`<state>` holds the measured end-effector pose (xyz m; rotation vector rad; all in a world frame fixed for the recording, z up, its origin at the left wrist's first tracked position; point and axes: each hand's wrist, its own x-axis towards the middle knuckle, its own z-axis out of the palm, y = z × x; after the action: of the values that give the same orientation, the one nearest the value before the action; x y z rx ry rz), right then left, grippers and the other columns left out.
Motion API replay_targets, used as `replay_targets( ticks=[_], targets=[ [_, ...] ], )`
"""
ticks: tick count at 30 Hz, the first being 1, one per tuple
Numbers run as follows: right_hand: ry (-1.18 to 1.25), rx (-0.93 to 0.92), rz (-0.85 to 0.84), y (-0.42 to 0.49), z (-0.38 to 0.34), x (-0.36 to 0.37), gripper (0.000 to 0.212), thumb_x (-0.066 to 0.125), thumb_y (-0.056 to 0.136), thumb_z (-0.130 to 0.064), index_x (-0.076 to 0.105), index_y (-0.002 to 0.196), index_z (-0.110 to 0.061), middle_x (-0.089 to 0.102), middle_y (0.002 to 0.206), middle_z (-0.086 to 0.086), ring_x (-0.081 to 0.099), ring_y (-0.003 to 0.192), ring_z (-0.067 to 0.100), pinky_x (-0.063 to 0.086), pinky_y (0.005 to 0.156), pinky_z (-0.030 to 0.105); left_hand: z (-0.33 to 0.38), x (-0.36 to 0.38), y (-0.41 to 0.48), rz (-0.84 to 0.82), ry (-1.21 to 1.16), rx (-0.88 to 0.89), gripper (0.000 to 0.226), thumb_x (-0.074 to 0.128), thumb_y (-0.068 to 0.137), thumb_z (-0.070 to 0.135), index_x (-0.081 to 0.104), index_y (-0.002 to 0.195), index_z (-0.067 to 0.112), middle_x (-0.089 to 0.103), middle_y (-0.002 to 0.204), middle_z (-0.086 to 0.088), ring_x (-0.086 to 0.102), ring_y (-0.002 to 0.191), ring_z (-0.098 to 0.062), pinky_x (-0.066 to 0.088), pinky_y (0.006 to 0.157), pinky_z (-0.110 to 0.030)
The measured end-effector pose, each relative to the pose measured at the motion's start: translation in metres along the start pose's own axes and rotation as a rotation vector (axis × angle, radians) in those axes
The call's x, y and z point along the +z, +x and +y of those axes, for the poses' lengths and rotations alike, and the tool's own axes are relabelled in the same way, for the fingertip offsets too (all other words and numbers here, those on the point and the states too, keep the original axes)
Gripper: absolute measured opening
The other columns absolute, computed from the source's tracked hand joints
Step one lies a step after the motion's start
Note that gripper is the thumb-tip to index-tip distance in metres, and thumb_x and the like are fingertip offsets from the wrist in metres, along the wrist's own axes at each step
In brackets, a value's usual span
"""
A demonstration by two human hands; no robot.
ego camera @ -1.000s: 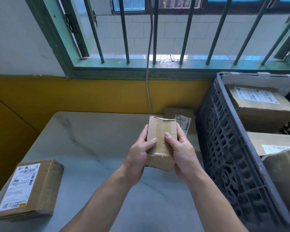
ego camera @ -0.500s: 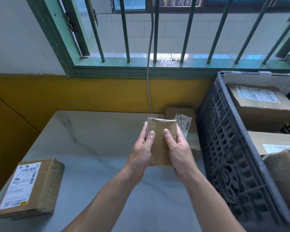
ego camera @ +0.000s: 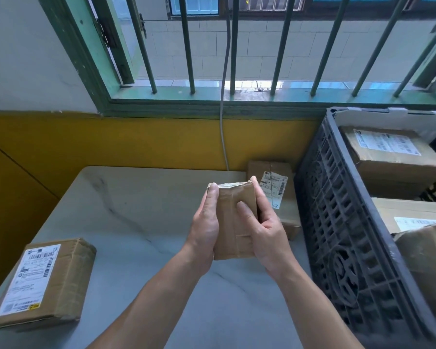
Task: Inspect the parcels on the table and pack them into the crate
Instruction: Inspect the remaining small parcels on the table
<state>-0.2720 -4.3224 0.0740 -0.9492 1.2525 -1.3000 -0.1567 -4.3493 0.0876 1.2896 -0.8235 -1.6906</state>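
A small brown taped parcel point(ego camera: 233, 222) is held upright above the grey marble table point(ego camera: 141, 212). My left hand point(ego camera: 204, 230) grips its left side and my right hand point(ego camera: 267, 230) grips its right side, thumb pressed on the front face. A second labelled parcel point(ego camera: 277, 187) lies on the table just behind my right hand. A third parcel point(ego camera: 43, 283) with a white label lies at the table's near left edge. The dark grey plastic crate point(ego camera: 337, 222) stands at the right and holds several brown parcels point(ego camera: 393, 157).
A yellow and white wall and a barred green window point(ego camera: 237, 96) stand behind the table. A grey cable point(ego camera: 223, 137) hangs down the wall to the table's back edge. The crate's tall lattice wall rises close beside my right hand.
The parcel has been turned in my hands so its plain taped face points at me. My left thumb has slid from the front to the left edge. The view has shifted slightly.
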Motion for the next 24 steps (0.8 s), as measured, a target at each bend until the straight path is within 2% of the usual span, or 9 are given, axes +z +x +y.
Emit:
replay_targets(
  ticks=[3, 6, 8, 10, 13, 15, 17, 21, 24],
  targets=[
    [0.001, -0.043, -0.019, 0.002, 0.000, -0.001, 0.057, 0.069, 0.091, -0.031, 0.051, 0.137, -0.059, 0.042, 0.163, -0.008, 0.039, 0.151, 0.015, 0.035, 0.124, 0.044, 0.006, 0.000, -0.001, -0.002, -0.015, 0.027, 0.058, 0.042, 0.103, 0.062, 0.073, 0.124, 0.017, 0.079, 0.112, -0.008, 0.076, 0.105, -0.026, 0.061, 0.093, -0.044],
    [0.022, 0.008, 0.008, 0.002, -0.005, -0.001, 0.061, 0.073, 0.091, -0.048, 0.046, 0.146, -0.051, 0.050, 0.156, -0.012, 0.051, 0.141, 0.012, 0.044, 0.117, 0.039, 0.002, 0.001, 0.001, 0.028, 0.022, 0.060, 0.048, 0.052, 0.102, 0.051, 0.060, 0.143, 0.027, 0.076, 0.121, -0.001, 0.074, 0.108, -0.021, 0.060, 0.094, -0.042],
    [-0.005, 0.071, 0.035, 0.003, -0.007, 0.001, 0.081, 0.064, 0.082, -0.070, 0.038, 0.154, -0.047, 0.056, 0.148, -0.016, 0.059, 0.130, 0.007, 0.048, 0.110, 0.032, -0.001, 0.003, -0.001, 0.018, 0.057, 0.085, 0.050, 0.051, 0.105, 0.038, 0.042, 0.154, 0.039, 0.075, 0.121, 0.009, 0.074, 0.104, -0.012, 0.058, 0.092, -0.035],
    [-0.026, 0.113, 0.056, 0.004, -0.008, 0.003, 0.096, 0.060, 0.074, -0.087, 0.033, 0.157, -0.047, 0.057, 0.148, -0.016, 0.059, 0.130, 0.007, 0.046, 0.113, 0.035, -0.003, 0.004, -0.001, -0.019, 0.066, 0.129, 0.055, 0.047, 0.107, 0.027, 0.033, 0.159, 0.038, 0.076, 0.111, 0.017, 0.074, 0.099, -0.006, 0.058, 0.091, -0.028],
    [0.043, 0.158, 0.072, 0.006, -0.006, 0.002, 0.072, 0.060, 0.095, -0.062, 0.032, 0.158, -0.042, 0.061, 0.144, -0.010, 0.064, 0.125, 0.012, 0.049, 0.112, 0.042, -0.003, 0.003, 0.002, -0.081, 0.070, 0.135, 0.065, 0.054, 0.101, 0.025, 0.030, 0.161, 0.034, 0.078, 0.101, 0.019, 0.075, 0.091, -0.006, 0.061, 0.079, -0.025],
    [0.088, 0.145, 0.068, 0.004, -0.007, 0.002, 0.059, 0.057, 0.104, -0.035, 0.034, 0.159, -0.038, 0.063, 0.143, -0.008, 0.067, 0.122, 0.014, 0.054, 0.105, 0.040, 0.001, 0.002, 0.005, -0.099, 0.065, 0.099, 0.076, 0.056, 0.089, 0.034, 0.031, 0.161, 0.032, 0.077, 0.119, 0.004, 0.075, 0.100, -0.016, 0.060, 0.080, -0.034],
    [0.112, 0.128, 0.049, 0.002, -0.006, 0.001, 0.063, 0.058, 0.103, -0.022, 0.034, 0.160, -0.035, 0.062, 0.143, -0.009, 0.068, 0.120, 0.014, 0.059, 0.094, 0.032, 0.003, 0.001, 0.009, -0.079, 0.069, 0.061, 0.068, 0.057, 0.095, 0.039, 0.033, 0.159, 0.034, 0.073, 0.129, 0.001, 0.074, 0.108, -0.021, 0.059, 0.083, -0.037],
    [0.169, 0.112, 0.036, 0.003, -0.006, 0.000, 0.068, 0.059, 0.095, -0.014, 0.037, 0.155, -0.034, 0.069, 0.135, -0.006, 0.072, 0.107, 0.009, 0.060, 0.081, 0.027, 0.002, -0.001, 0.011, -0.042, 0.111, 0.108, 0.050, 0.047, 0.109, 0.020, 0.035, 0.157, 0.032, 0.064, 0.138, 0.005, 0.068, 0.118, -0.018, 0.056, 0.097, -0.036],
    [0.184, 0.124, 0.092, 0.005, -0.006, 0.002, 0.063, 0.064, 0.098, -0.021, 0.037, 0.154, -0.033, 0.069, 0.134, -0.004, 0.071, 0.115, 0.015, 0.058, 0.099, 0.039, -0.003, 0.003, 0.006, -0.063, 0.127, 0.185, 0.054, 0.047, 0.107, 0.006, 0.036, 0.156, 0.025, 0.056, 0.147, 0.000, 0.061, 0.128, -0.017, 0.052, 0.104, -0.031]
  ],
)
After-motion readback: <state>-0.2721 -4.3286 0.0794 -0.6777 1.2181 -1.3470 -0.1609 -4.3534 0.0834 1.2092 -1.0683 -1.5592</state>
